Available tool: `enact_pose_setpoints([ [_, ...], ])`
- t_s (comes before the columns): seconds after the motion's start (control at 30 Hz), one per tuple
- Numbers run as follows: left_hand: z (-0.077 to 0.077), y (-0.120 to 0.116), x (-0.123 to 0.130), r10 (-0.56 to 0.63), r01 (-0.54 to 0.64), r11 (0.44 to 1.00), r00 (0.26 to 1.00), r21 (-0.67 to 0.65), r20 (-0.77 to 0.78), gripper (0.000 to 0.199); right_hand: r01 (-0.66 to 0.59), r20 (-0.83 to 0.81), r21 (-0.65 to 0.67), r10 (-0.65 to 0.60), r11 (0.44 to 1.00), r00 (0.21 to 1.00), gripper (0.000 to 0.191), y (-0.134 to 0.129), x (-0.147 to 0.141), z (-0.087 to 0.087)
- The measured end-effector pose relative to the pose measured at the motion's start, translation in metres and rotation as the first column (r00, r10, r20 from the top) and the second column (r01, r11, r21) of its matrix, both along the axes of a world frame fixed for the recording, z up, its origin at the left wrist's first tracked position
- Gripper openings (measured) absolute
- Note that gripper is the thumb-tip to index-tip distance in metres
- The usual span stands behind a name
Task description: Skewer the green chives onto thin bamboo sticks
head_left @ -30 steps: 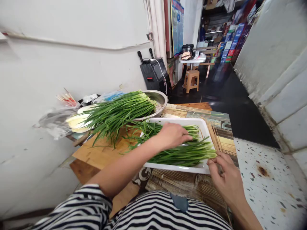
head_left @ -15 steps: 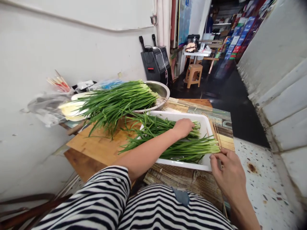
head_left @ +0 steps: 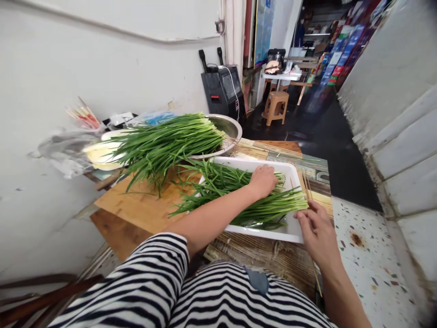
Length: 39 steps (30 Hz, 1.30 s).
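A white tray (head_left: pixel 291 233) holds two bunches of green chives lying side by side. My left hand (head_left: pixel 263 181) reaches across the tray, its fingers curled over the stems of the far bunch (head_left: pixel 228 175); the fingertips are partly hidden. At the tray's right end, my right hand (head_left: pixel 317 228) touches the pale stem ends of the near bunch (head_left: pixel 273 205) with bent fingers; what lies between its fingertips is too small to tell. Thin wooden skewers (head_left: pixel 307 182) rest over the tray's right rim, close to this hand.
A large heap of chives (head_left: pixel 174 141) lies across a metal bowl (head_left: pixel 235 130) behind the tray. To the left are a wooden board (head_left: pixel 136 205), pale vegetables (head_left: pixel 102 155) and plastic bags (head_left: pixel 64 150). A black speaker (head_left: pixel 223 93) stands beyond, against the wall.
The near bunch's stem ends and my right hand have shifted slightly left and away from me. My left hand has moved slightly toward the near bunch.
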<state>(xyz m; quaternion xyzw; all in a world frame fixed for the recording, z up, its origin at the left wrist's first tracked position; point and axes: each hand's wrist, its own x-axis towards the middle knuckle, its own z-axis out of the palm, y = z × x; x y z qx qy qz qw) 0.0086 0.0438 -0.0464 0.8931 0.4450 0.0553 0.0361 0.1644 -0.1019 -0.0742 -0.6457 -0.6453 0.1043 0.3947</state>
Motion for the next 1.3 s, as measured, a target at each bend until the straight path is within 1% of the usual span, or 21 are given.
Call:
enact_pose_setpoints([
  [0.07, 0.002, 0.003, -0.002, 0.055, -0.050, 0.998, 0.987, -0.037, 0.149, 0.028, -0.007, -0.006, 0.003, 0.007, 1.000, 1.000, 0.030, 0.000, -0.001, 0.001],
  [0.1, 0.003, 0.004, -0.003, 0.096, -0.079, 0.994, 0.967, -0.079, 0.238, 0.027, -0.010, -0.010, 0.009, 0.011, 1.000, 1.000, 0.030, -0.001, -0.002, 0.002],
  [0.2, 0.005, 0.008, -0.009, 0.231, -0.120, 0.959, 0.855, -0.256, 0.465, 0.030, -0.014, -0.016, 0.033, 0.015, 0.999, 1.000, 0.029, -0.002, -0.003, 0.005],
  [0.27, 0.005, 0.010, -0.013, 0.295, -0.093, 0.927, 0.778, -0.363, 0.555, 0.032, -0.013, -0.014, 0.038, 0.013, 0.999, 1.000, 0.030, -0.003, -0.004, 0.006],
  [0.37, 0.002, 0.012, -0.018, 0.348, 0.000, 0.882, 0.674, -0.471, 0.651, 0.034, -0.019, -0.007, 0.047, 0.019, 0.999, 1.000, 0.029, -0.003, -0.005, 0.007],
  [0.4, 0.001, 0.013, -0.018, 0.360, 0.026, 0.870, 0.648, -0.493, 0.671, 0.034, -0.024, -0.004, 0.055, 0.024, 0.998, 1.000, 0.028, -0.003, -0.005, 0.007],
  [0.47, -0.001, 0.013, -0.017, 0.372, 0.055, 0.858, 0.620, -0.511, 0.691, 0.033, -0.032, -0.002, 0.072, 0.032, 0.997, 0.999, 0.027, -0.003, -0.006, 0.006],
  [0.63, 0.002, 0.007, -0.012, 0.347, 0.074, 0.865, 0.629, -0.497, 0.696, 0.030, -0.040, -0.003, 0.097, 0.040, 0.995, 0.999, 0.024, -0.003, -0.006, 0.006],
  [0.8, 0.007, 0.002, -0.010, 0.346, 0.058, 0.868, 0.641, -0.493, 0.685, 0.029, -0.036, 0.022, 0.080, 0.035, 0.996, 0.999, 0.024, -0.003, -0.006, 0.008],
  [0.97, 0.009, 0.000, -0.009, 0.341, 0.052, 0.874, 0.642, -0.483, 0.687, 0.029, -0.035, 0.017, 0.095, 0.033, 0.995, 0.999, 0.025, -0.003, -0.007, 0.009],
  [1.3, 0.015, -0.010, -0.007, 0.254, 0.056, 0.924, 0.649, -0.377, 0.717, 0.025, 0.004, -0.093, 0.032, -0.001, 0.999, 0.996, 0.026, -0.007, -0.008, 0.008],
])
